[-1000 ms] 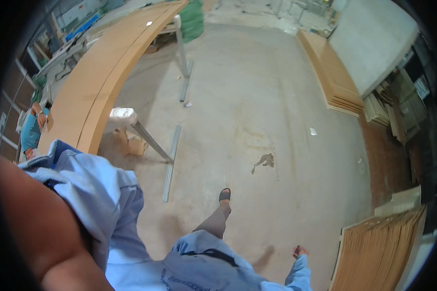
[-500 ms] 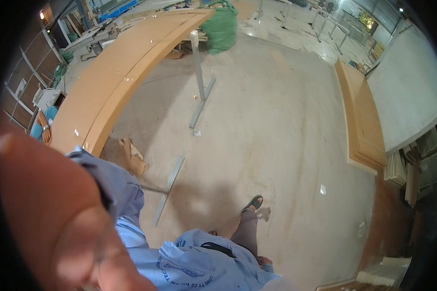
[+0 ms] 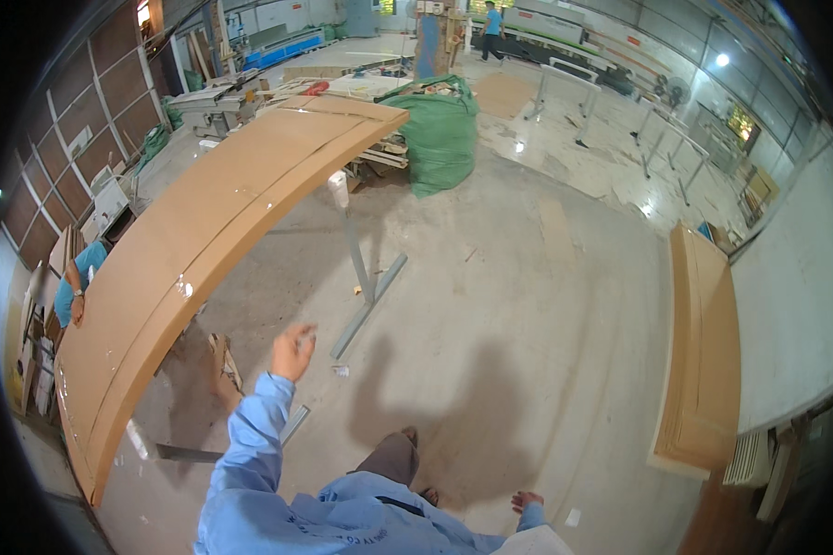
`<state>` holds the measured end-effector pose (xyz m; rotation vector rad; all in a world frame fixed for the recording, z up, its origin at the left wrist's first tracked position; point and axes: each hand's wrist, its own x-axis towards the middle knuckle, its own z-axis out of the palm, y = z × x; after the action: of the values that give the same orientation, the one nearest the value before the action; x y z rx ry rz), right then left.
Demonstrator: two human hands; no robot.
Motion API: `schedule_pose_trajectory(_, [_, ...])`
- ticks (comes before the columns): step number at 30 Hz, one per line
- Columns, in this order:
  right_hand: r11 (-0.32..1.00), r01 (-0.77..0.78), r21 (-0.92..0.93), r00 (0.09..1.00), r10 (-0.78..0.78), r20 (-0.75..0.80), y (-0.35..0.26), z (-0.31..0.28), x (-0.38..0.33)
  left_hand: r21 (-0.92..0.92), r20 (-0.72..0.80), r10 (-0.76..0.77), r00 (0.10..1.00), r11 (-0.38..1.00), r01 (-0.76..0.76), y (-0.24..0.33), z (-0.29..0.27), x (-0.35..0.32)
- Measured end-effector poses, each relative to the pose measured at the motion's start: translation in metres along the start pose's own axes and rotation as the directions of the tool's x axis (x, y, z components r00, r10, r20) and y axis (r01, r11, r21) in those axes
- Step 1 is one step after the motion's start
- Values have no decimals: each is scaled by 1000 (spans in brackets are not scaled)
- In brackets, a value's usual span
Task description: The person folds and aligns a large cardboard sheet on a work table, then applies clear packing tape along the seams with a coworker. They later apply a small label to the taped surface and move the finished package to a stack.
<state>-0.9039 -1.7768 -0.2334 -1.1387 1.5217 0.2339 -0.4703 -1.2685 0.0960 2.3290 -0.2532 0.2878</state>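
My left hand (image 3: 292, 351) is raised ahead of me at the end of a light blue sleeve, fingers loosely apart and holding nothing. It hovers near the edge of a long stack of brown boards (image 3: 185, 250) that rests on a grey metal stand (image 3: 366, 296). My right hand (image 3: 526, 501) hangs low beside my body, fingers spread and nothing in it. My feet and dark trousers show just below on the concrete floor.
A full green sack (image 3: 440, 129) stands behind the far end of the boards. A second stack of brown boards (image 3: 703, 351) lies along the white wall on the right. A person in blue (image 3: 74, 287) crouches at the left, and other people (image 3: 492, 18) stand far off.
My left arm, which filled the lower left close to the camera, has swung out forward and its hand now shows. The view has tilted up toward the far workshop.
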Motion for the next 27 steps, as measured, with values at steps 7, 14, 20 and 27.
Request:
schedule_pose_trajectory(7, [978, 209, -28, 969, -203, 138, -319, 72, 75, 198, 328, -443, 834, 896, 398, -165, 247, 43])
schedule_pose_trajectory(14, [976, -218, 7, 970, 216, 114, -434, 91, 116, 59, 631, -245, 736, 961, 269, -30, 439, 278])
schedule_pose_trajectory(20, [972, -216, -93, 958, 229, 171, -560, 137, 220, 6, 731, -96, 676, 991, 134, 47, 593, 503])
schedule_pose_trajectory(27, [985, -132, -115, 969, 153, 193, -849, 161, 371, 278, 605, -650, 460, 714, 643, 17, 677, 651])
